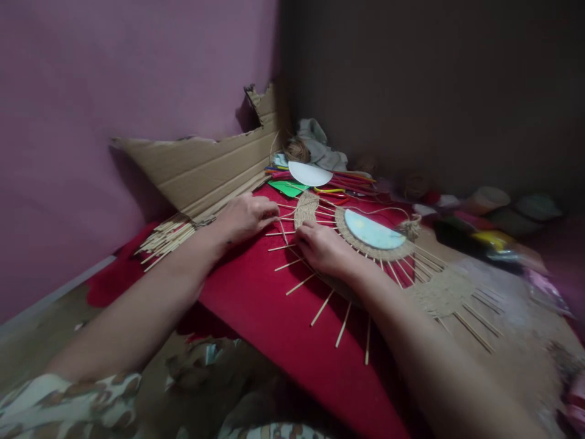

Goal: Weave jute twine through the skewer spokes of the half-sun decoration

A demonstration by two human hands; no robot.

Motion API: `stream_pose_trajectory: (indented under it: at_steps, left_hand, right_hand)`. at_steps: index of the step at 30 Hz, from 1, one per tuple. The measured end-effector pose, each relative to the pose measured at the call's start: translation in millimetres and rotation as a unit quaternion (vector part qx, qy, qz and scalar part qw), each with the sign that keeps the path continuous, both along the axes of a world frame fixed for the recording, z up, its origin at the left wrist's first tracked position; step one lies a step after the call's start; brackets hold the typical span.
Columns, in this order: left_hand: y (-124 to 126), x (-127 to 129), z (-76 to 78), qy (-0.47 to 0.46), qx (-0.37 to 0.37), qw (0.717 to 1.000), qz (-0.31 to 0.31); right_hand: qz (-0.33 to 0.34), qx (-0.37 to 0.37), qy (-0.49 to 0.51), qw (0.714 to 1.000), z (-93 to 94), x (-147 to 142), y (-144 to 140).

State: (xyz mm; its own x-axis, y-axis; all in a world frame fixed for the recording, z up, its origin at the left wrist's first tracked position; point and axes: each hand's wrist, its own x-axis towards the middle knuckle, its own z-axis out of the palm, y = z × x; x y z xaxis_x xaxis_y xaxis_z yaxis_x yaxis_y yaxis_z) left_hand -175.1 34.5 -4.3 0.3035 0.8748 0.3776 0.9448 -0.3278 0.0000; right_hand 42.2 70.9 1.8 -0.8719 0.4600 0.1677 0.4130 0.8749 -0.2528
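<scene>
A half-round fan of thin wooden sticks [320,308] lies on a red surface, its sticks spreading from a pale blue half-disc [372,230] edged with woven twine. Farther out, a woven twine band [307,208] crosses the sticks. My right hand [320,245] is closed with bent fingers at the near end of this band, over the sticks. Just left of the stick tips, my left hand [249,216] has its fingers curled together. A thin strand [284,231] runs between the two hands. What the left fingertips pinch is hidden. My right forearm covers part of the fan.
Cut cardboard [214,171] leans against the wall, with a bundle of sticks [167,241] at its foot. Behind the fan are a white half-disc [311,174], green paper [287,188], coloured rods and a twine ball [297,150]. Plastic packets [498,241] lie at the right.
</scene>
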Motion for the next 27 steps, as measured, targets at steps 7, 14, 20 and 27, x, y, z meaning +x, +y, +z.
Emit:
stream_pose_trajectory:
  at_steps: [7,14,20,27]
  left_hand:
    - [13.6,14.1,17.5,0.126,0.147,0.981,0.020]
    - [48.3,18.8,18.9,0.107,0.083,0.991,0.001]
    - [58.4,1.8,5.8,0.037,0.066,0.996,0.044]
    - [47.0,-19.6,24.5,-0.054,0.099,0.984,0.139]
  right_hand:
    - [-0.010,-0.119,0.122,0.985,-3.3,4.0,7.9]
    - [0.013,-0.127,0.167,0.978,-6.5,5.5,7.1]
    - [0.016,-0.118,0.103,0.988,-6.7,5.4,5.4]
    - [0.015,-0.115,0.086,0.990,-7.2,4.5,3.5]
